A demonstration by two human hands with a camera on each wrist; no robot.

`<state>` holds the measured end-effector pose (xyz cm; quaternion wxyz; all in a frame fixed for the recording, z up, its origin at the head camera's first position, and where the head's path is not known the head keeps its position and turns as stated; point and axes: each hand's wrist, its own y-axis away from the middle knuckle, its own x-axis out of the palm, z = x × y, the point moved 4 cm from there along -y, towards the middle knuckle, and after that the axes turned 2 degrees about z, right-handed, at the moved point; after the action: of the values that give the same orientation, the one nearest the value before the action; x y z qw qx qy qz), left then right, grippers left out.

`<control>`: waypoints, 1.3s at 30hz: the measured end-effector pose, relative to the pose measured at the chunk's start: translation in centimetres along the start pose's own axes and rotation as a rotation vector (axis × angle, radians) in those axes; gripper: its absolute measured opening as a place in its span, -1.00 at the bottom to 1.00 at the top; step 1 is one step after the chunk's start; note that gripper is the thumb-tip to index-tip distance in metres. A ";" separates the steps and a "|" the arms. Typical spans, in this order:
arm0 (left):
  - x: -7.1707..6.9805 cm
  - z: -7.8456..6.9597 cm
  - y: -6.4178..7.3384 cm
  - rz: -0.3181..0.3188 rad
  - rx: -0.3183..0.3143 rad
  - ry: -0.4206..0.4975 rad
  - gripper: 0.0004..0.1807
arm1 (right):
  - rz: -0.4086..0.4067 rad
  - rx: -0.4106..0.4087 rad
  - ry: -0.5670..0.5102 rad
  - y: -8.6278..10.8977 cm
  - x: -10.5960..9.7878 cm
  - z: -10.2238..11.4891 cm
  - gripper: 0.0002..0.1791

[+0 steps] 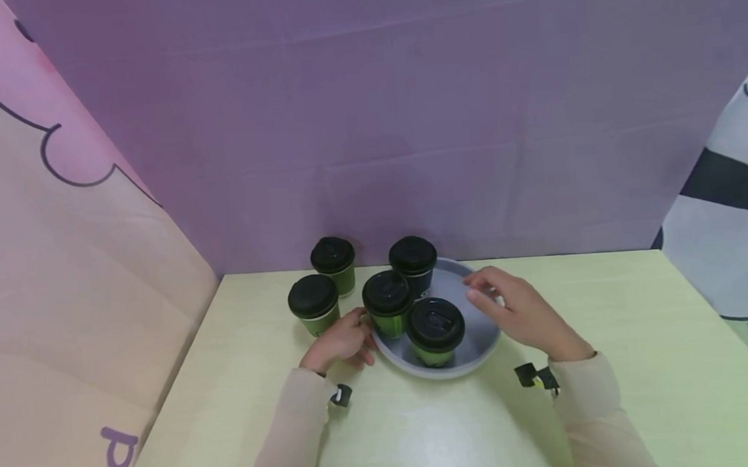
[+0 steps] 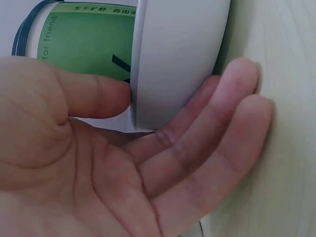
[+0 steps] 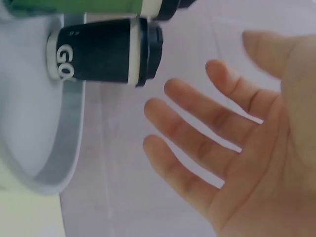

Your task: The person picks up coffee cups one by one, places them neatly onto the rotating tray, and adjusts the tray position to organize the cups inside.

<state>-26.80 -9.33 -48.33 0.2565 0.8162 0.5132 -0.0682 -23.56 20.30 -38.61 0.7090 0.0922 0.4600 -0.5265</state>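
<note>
A round grey-white plate with a raised rim stands on the table. Three paper cups with black lids are on it: a dark cup at the back, a green cup at the left, another green cup in front. My left hand grips the plate's left edge, thumb against the rim and fingers along the outer wall. Over the plate's right side, my right hand is raised with fingers spread and slightly bent, holding nothing; its palm faces the cups.
Two more green lidded cups stand on the table left of the plate, one cup at the back and one cup just beyond my left hand. A purple cloth wall rises behind the pale table. Printed cloths flank both sides.
</note>
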 end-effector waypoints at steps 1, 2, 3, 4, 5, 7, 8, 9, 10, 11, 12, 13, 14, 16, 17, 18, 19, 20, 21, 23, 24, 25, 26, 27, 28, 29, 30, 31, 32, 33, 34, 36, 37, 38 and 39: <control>0.0 0.1 -0.1 -0.007 0.003 0.006 -0.40 | -0.011 0.007 0.009 0.0 -0.1 -0.4 -0.90; 0.0 0.2 -0.2 -0.015 0.005 0.011 -0.41 | -0.018 0.017 0.021 0.1 -0.1 -0.8 -0.88; 0.1 0.2 -0.3 -0.023 0.009 0.014 -0.42 | -0.023 0.029 0.030 0.1 -0.2 -1.1 -0.86; 0.1 0.3 -0.4 -0.029 0.012 0.017 -0.43 | -0.022 0.046 0.035 0.2 -0.3 -1.5 -0.86; 0.1 0.3 -0.4 -0.035 0.015 0.018 -0.43 | -0.019 0.067 0.041 0.3 -0.3 -2.0 -0.86; 0.1 0.3 -0.5 -0.049 0.018 0.013 -0.44 | -0.016 0.114 0.050 0.4 -0.4 -2.8 -0.86; 0.1 0.2 -0.5 -0.057 0.021 0.007 -0.45 | -0.013 0.136 0.055 0.5 -0.4 -3.3 -0.86; 0.1 0.2 -0.5 -0.065 0.024 0.001 -0.45 | -0.011 0.155 0.060 0.6 -0.4 -3.7 -0.85; 0.1 0.1 -0.5 -0.072 0.028 -0.001 -0.46 | -0.008 0.174 0.063 0.7 -0.4 -4.1 -0.84; 0.1 0.1 -0.5 -0.078 0.033 -0.004 -0.46 | -0.007 0.189 0.068 0.7 -0.3 -4.6 -0.83; 0.1 0.1 -0.6 -0.086 0.036 -0.009 -0.47 | -0.006 0.202 0.069 0.8 -0.3 -5.1 -0.82; 0.1 0.1 -0.6 -0.095 0.041 -0.015 -0.47 | -0.005 0.212 0.071 0.8 -0.2 -5.4 -0.81; 0.1 0.2 -0.7 -0.103 0.043 -0.016 -0.48 | -0.004 0.222 0.076 0.9 -0.1 -5.8 -0.81; 0.1 0.3 -0.8 -0.120 0.053 -0.021 -0.48 | 0.001 0.231 0.075 1.0 0.1 -6.5 -0.80; 0.1 0.3 -0.9 -0.128 0.055 -0.024 -0.49 | 0.002 0.235 0.078 1.0 0.2 -6.8 -0.80; 0.1 0.4 -0.9 -0.137 0.053 -0.028 -0.49 | 0.005 0.242 0.078 1.0 0.3 -7.0 -0.81; 0.1 0.4 -0.9 -0.145 0.050 -0.028 -0.49 | 0.009 0.249 0.081 1.1 0.5 -7.3 -0.81; 0.1 0.4 -1.0 -0.151 0.047 -0.027 -0.49 | 0.012 0.255 0.080 1.2 0.6 -7.5 -0.81; 0.1 0.4 -1.0 -0.157 0.048 -0.027 -0.49 | 0.015 0.261 0.075 1.2 0.7 -7.7 -0.81; 0.2 0.4 -1.0 -0.167 0.043 -0.025 -0.49 | 0.020 0.278 0.073 1.3 0.9 -8.2 -0.81; 0.2 0.4 -1.0 -0.171 0.042 -0.023 -0.48 | 0.023 0.283 0.068 1.4 1.0 -8.4 -0.80; 0.2 0.4 -1.1 -0.176 0.045 -0.020 -0.48 | 0.026 0.291 0.060 1.4 1.1 -8.6 -0.80; 0.2 0.4 -1.1 -0.180 0.047 -0.019 -0.49 | 0.031 0.296 0.050 1.4 1.2 -8.8 -0.79; 0.2 0.4 -1.1 -0.185 0.050 -0.019 -0.49 | 0.037 0.305 0.040 1.5 1.4 -9.1 -0.78; 0.2 0.4 -1.2 -0.189 0.050 -0.020 -0.50 | 0.045 0.311 0.032 1.5 1.5 -9.3 -0.76; 0.2 0.4 -1.2 -0.192 0.054 -0.020 -0.50 | 0.052 0.313 0.020 1.5 1.7 -9.5 -0.75; 0.2 0.5 -1.2 -0.196 0.055 -0.019 -0.51 | 0.057 0.320 0.007 1.6 1.8 -9.7 -0.73; 0.2 0.5 -1.3 -0.200 0.057 -0.020 -0.51 | 0.061 0.326 -0.002 1.6 2.0 -10.0 -0.72; 0.3 0.5 -1.3 -0.203 0.057 -0.020 -0.52 | 0.062 0.330 -0.011 1.7 2.2 -10.2 -0.72; 0.3 0.5 -1.3 -0.204 0.057 -0.021 -0.52 | 0.062 0.335 -0.019 1.7 2.3 -10.4 -0.71; 0.2 0.5 -1.3 -0.205 0.056 -0.021 -0.52 | 0.061 0.338 -0.024 1.8 2.4 -10.6 -0.71; 0.2 0.5 -1.2 -0.202 0.056 -0.027 -0.52 | 0.057 0.351 -0.034 1.8 2.6 -10.9 -0.71; 0.2 0.5 -1.1 -0.196 0.056 -0.033 -0.51 | 0.058 0.357 -0.038 1.8 2.7 -11.1 -0.71; 0.1 0.4 -1.1 -0.188 0.053 -0.040 -0.50 | 0.058 0.364 -0.043 1.9 2.7 -11.2 -0.71; 0.1 0.4 -1.0 -0.179 0.050 -0.049 -0.50 | 0.061 0.371 -0.047 1.9 2.8 -11.3 -0.71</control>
<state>-27.56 -9.14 -49.01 0.2414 0.7715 0.5755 -0.1237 -28.20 26.18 -47.67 0.7059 0.2231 0.3353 -0.5826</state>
